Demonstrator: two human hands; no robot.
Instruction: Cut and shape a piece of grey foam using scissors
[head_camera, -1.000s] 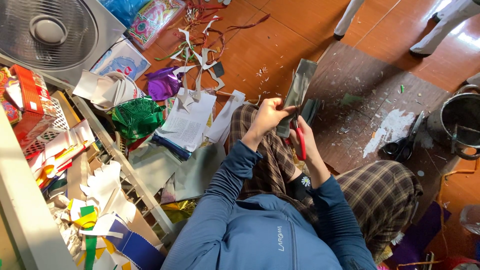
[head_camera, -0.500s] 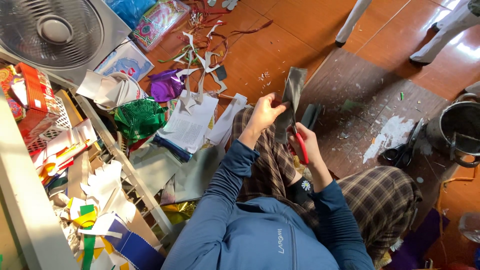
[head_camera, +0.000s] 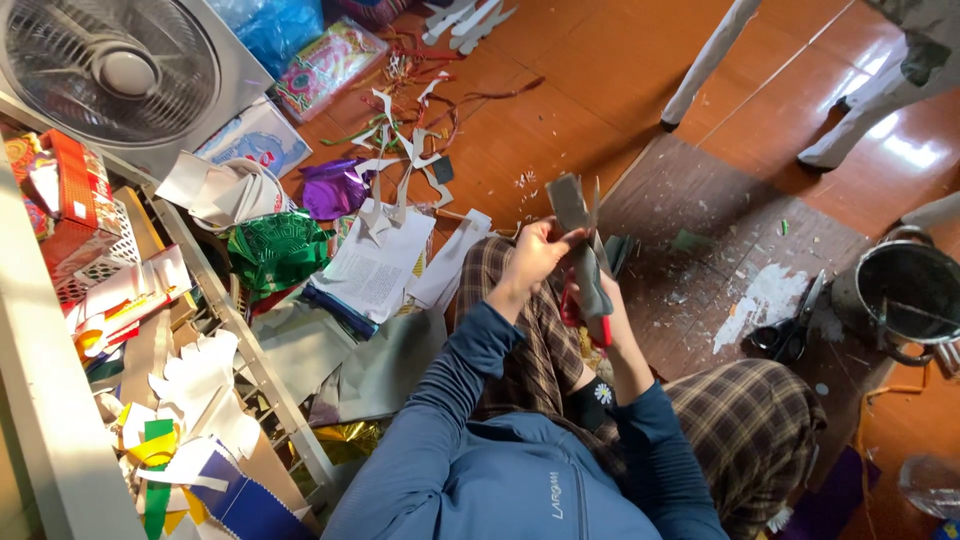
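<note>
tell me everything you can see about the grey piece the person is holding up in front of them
The grey sheet piece is a thin, narrow strip, dull grey like card or foil-backed paper, slightly bent along its length. It stands roughly upright above the person's lap, over the checked trousers. The left hand pinches it at the side, near its middle. The right hand sits behind its lower part, holding red-handled scissors whose handles show beside the strip's lower end. Whether the blades are on it cannot be told.

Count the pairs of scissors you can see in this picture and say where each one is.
2. The red-handled scissors are in the right hand, cutting the grey sheet held by the left hand. The black scissors lie on the brown mat. Others may be hidden under paper scraps.
</note>
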